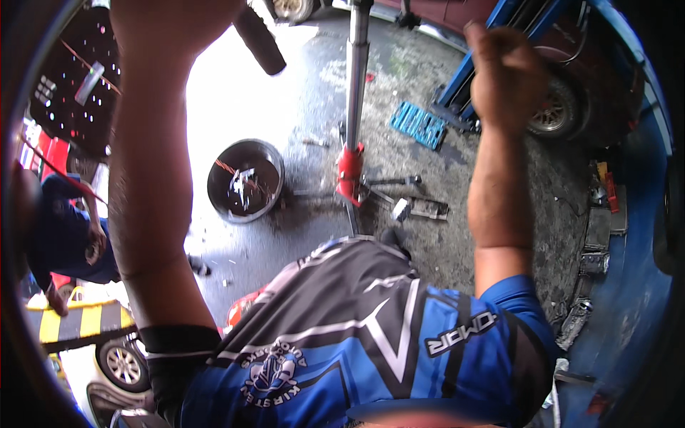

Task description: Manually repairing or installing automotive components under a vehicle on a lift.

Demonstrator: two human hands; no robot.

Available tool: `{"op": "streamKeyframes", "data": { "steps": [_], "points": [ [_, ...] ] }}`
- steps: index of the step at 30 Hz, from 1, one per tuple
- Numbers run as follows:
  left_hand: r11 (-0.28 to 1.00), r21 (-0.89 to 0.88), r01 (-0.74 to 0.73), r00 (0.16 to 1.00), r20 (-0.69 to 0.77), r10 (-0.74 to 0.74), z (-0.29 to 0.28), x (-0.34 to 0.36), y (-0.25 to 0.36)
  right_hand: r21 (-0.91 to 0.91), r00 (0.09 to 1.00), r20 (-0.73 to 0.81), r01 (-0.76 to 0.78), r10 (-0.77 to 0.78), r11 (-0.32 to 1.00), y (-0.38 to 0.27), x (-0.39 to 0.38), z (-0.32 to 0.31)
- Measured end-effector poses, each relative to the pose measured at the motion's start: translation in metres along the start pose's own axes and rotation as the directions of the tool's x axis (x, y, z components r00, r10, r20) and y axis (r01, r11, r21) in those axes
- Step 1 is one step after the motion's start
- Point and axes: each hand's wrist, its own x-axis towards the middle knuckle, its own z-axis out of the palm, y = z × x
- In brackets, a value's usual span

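Dark handle (260,41) at the upper left, jutting down and rightward from beneath the person's left hand (171,25); the upper edge cuts that hand off, but it is closed around the handle. The right hand (508,82), raised at the upper right, has its fingers curled and thumb up; whether it holds anything I cannot tell.

A broad gap lies between the two forearms, split by an upright metal pole (357,93) with a red lower section (349,175) near the frame's centre. Just right of the right hand, a vehicle wheel (553,110) edges the space, and a slanting blue beam (458,80) passes behind the hand.

The floor (446,250) is grey, stained concrete, washed out by glare toward the upper left. On it sit a round black basin (280,167) left of centre, a blue tool case (401,118) right of the pole, and small metal parts (429,208) below the case. A co-worker (68,228) is at the left edge, above a yellow-and-black striped surface (89,321).
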Motion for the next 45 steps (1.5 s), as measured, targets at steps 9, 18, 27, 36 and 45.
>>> {"op": "streamKeyframes", "data": {
  "steps": [9, 18, 27, 36, 45],
  "points": [
    [0.947, -0.321, 0.005, 0.998, 0.065, 0.017, 0.001, 0.017, -0.027, -0.227, 0.812, 0.359, -0.402, 0.460, 0.887, 0.053, -0.030, 0.064],
    [0.980, -0.198, 0.030, 0.991, 0.131, -0.004, -0.015, 0.010, -0.007, -0.426, 0.465, 0.520, -0.587, 0.717, 0.689, 0.032, 0.005, 0.128],
    [0.946, -0.315, 0.076, 0.996, 0.073, -0.056, -0.002, 0.006, -0.011, -0.320, 0.845, 0.296, -0.351, 0.445, 0.880, 0.127, -0.051, 0.179],
    [0.673, -0.729, 0.126, 0.871, 0.406, 0.277, 0.005, 0.030, -0.028, -0.274, 0.873, 0.286, -0.320, 0.395, 0.907, 0.156, -0.048, 0.175],
    [0.900, -0.044, -0.434, 0.896, 0.078, 0.437, 0.048, 0.043, -0.081, -0.332, 0.856, 0.230, -0.379, 0.463, 0.864, 0.178, -0.015, 0.194]
  ]
}}
